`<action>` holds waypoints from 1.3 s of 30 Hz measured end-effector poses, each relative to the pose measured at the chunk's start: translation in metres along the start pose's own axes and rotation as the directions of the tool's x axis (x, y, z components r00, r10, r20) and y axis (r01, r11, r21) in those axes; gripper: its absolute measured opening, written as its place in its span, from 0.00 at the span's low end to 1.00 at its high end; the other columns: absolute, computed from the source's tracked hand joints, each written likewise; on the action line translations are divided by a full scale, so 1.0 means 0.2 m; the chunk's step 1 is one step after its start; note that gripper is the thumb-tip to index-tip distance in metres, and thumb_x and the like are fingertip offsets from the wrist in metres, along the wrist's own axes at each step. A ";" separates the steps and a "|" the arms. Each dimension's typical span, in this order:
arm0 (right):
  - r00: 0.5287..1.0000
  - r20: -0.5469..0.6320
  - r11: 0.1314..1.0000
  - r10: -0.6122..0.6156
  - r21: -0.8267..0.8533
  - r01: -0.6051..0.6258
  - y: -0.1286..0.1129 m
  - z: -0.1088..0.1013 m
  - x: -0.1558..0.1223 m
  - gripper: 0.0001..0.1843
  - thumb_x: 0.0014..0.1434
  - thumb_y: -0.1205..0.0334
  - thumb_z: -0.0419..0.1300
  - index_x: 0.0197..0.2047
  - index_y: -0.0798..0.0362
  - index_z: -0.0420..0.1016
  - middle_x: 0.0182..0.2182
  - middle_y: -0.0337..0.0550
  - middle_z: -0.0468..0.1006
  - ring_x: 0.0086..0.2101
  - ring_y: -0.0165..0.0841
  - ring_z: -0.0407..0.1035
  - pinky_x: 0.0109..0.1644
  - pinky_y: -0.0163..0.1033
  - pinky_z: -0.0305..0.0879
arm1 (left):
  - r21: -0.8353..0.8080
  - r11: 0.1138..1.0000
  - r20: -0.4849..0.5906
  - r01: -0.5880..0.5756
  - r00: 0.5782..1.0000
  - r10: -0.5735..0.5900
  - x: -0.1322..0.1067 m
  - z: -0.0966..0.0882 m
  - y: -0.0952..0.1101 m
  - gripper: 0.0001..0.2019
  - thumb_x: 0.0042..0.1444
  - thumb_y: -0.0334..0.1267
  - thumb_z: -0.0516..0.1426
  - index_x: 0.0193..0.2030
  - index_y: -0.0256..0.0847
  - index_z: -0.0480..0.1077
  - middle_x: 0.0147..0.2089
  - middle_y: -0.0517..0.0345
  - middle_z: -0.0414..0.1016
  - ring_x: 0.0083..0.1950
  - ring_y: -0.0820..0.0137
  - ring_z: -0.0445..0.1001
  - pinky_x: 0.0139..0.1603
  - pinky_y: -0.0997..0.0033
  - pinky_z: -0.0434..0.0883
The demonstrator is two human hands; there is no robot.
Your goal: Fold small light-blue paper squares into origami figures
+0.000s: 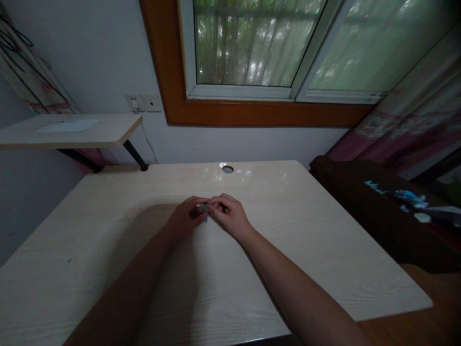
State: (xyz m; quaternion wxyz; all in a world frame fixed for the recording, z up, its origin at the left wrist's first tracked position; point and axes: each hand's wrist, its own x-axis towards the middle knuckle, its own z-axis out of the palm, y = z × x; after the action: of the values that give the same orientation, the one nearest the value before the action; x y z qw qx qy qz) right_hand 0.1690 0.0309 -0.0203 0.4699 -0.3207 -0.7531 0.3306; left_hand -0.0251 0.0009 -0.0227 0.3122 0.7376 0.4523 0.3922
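Observation:
Both of my hands meet over the middle of the pale wooden desk (216, 288). Between their fingertips is a small teal object (206, 209), too small and too covered to name its kind. My left hand (185, 216) pinches it from the left, fingers curled. My right hand (229, 214) closes on it from the right with thumb and fingers together. A narrow teal end points down below the fingers; the rest is hidden by them.
A raised shelf (118, 137) on black legs stands at the back left, with a white sheet (67, 126) on it. A round cable hole (227, 169) lies near the desk's back edge. Right of the desk, a dark piece of furniture (345, 192) bears blue and white items (410, 198).

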 end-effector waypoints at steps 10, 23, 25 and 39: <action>1.000 -0.003 1.000 -0.008 -0.003 0.008 -0.01 0.00 0.00 0.07 0.59 0.65 0.63 0.42 0.48 0.80 0.29 0.38 0.71 0.28 0.30 0.65 0.33 0.35 0.62 | 0.003 1.000 -0.002 -0.009 1.000 0.009 0.00 0.00 0.01 0.18 0.59 0.40 0.58 0.56 0.45 0.69 0.47 0.53 0.72 0.39 0.71 0.74 0.40 0.70 0.73; 1.000 0.000 1.000 0.012 -0.016 -0.012 -0.01 0.00 0.00 0.05 0.60 0.63 0.63 0.40 0.49 0.79 0.29 0.39 0.72 0.28 0.30 0.65 0.33 0.35 0.63 | -0.029 0.999 -0.008 -0.017 1.000 0.017 0.00 0.00 0.01 0.18 0.59 0.41 0.59 0.56 0.44 0.69 0.47 0.52 0.73 0.38 0.70 0.74 0.41 0.70 0.73; 1.000 0.007 1.000 0.011 -0.017 -0.011 -0.01 0.00 0.00 0.05 0.59 0.63 0.63 0.40 0.49 0.79 0.29 0.39 0.72 0.28 0.30 0.65 0.33 0.35 0.63 | -0.029 0.999 -0.009 -0.019 1.000 0.018 0.00 0.00 0.00 0.18 0.59 0.40 0.59 0.56 0.44 0.70 0.47 0.52 0.73 0.38 0.70 0.75 0.40 0.70 0.73; 0.998 0.049 0.998 -0.047 -0.034 0.049 0.01 0.01 0.00 0.05 0.58 0.66 0.62 0.39 0.49 0.78 0.29 0.38 0.71 0.27 0.29 0.65 0.32 0.34 0.62 | -0.035 0.999 -0.031 -0.037 0.999 0.036 0.00 0.00 0.02 0.17 0.61 0.43 0.58 0.56 0.44 0.70 0.50 0.49 0.74 0.47 0.64 0.75 0.46 0.66 0.74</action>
State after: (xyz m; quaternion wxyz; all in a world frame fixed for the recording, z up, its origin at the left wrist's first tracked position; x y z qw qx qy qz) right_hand 0.1686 0.0309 -0.0225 0.4536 -0.3027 -0.7773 0.3137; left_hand -0.0246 -0.0009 -0.0198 0.3112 0.7341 0.4363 0.4171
